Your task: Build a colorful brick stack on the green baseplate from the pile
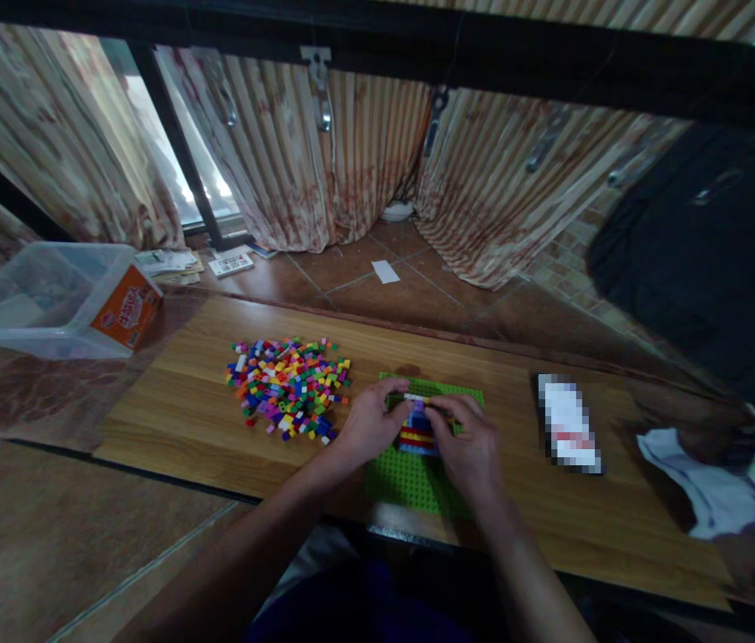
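Observation:
A green baseplate lies on the wooden board in front of me. On it stands a small striped build of coloured bricks in blue, red and yellow rows. My left hand and my right hand meet over the build's top. Fingers of both hands are pinched on a small pale brick at the top row. A heap of loose coloured bricks lies just left of my left hand.
A clear plastic tub with an orange label sits on the floor at the left. A blurred flat object lies on the board to the right. Papers and curtains are behind. White cloth lies at far right.

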Available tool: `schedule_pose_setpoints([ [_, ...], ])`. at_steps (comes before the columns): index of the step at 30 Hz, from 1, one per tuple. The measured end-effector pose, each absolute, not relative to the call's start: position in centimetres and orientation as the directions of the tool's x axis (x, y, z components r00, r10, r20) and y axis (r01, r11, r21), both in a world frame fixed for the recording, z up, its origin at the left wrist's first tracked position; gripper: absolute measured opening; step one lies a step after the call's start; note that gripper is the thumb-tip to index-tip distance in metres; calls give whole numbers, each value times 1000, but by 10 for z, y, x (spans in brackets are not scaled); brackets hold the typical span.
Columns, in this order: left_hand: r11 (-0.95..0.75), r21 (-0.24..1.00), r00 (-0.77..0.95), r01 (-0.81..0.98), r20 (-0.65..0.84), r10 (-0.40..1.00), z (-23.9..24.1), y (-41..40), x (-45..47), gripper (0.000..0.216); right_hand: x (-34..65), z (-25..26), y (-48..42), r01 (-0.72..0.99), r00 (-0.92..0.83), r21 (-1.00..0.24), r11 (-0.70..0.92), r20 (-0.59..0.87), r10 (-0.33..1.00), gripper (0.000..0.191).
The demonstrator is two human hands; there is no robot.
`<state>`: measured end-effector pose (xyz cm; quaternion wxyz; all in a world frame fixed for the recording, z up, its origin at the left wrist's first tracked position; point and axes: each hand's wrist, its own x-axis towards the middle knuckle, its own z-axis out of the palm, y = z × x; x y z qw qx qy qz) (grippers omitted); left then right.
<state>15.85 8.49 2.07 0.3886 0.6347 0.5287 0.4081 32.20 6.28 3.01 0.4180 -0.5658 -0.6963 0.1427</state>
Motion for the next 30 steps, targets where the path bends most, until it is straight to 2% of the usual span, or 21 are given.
schedule_pose_setpoints([
  [7, -126, 933, 114, 338, 92, 989, 19, 88, 156, 26, 333, 30, 68, 721, 124, -650, 239, 461, 879, 25],
  [12, -113, 959, 113, 259, 86, 990, 15, 94, 152, 26, 336, 28, 72, 699, 167, -688, 192, 419, 893, 28],
  [21, -130, 934, 132, 332, 91, 987, 15, 92, 153, 36, 335, 24, 65, 636, 102, -732, 243, 392, 914, 22],
  [30, -141, 904, 117, 404, 102, 988, 22, 91, 163, 32, 318, 20, 50, 791, 10, -543, 280, 469, 883, 20],
])
